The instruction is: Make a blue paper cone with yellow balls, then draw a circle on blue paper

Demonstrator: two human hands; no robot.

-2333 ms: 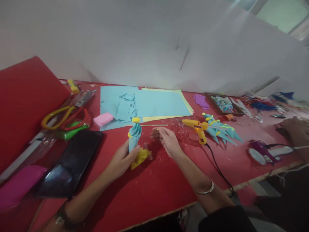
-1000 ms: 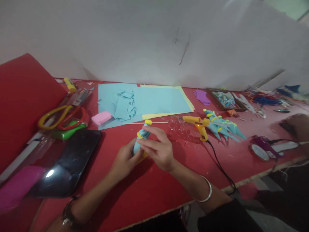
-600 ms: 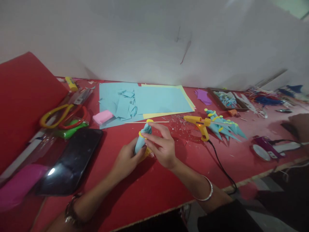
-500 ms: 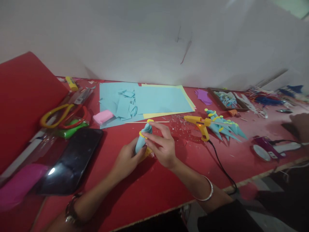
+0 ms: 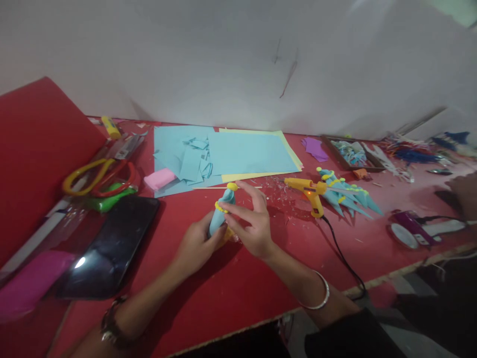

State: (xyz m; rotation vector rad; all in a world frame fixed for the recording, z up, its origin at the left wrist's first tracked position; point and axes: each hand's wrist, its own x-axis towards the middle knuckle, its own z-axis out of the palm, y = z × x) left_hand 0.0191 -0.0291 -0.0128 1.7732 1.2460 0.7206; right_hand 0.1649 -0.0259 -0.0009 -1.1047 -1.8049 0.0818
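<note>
My left hand [image 5: 199, 243] is closed around the lower part of a light blue paper cone [image 5: 216, 223], holding it upright with a slight tilt. A yellow beaded band [image 5: 219, 207] rings its upper part, and a yellow ball [image 5: 232, 186] caps the tip. My right hand [image 5: 251, 223] grips the cone's side at the band, its middle finger touching there. The index finger is stretched out beside the ball, a little apart from it. Something yellow [image 5: 226, 236] lies partly hidden behind my hands. A thin wooden stick [image 5: 208, 188] lies behind the cone.
To the right are a yellow glue gun [image 5: 311, 191] with a black cord and several finished blue cones [image 5: 345, 194]. Behind lie blue paper sheets [image 5: 257, 151]. Scissors [image 5: 99, 179] and a black phone [image 5: 112, 248] are on the left. Someone's hand [image 5: 464, 194] appears far right.
My right index finger has lifted off the yellow ball and moved slightly right and up. The left hand and the cone have stayed almost in place.
</note>
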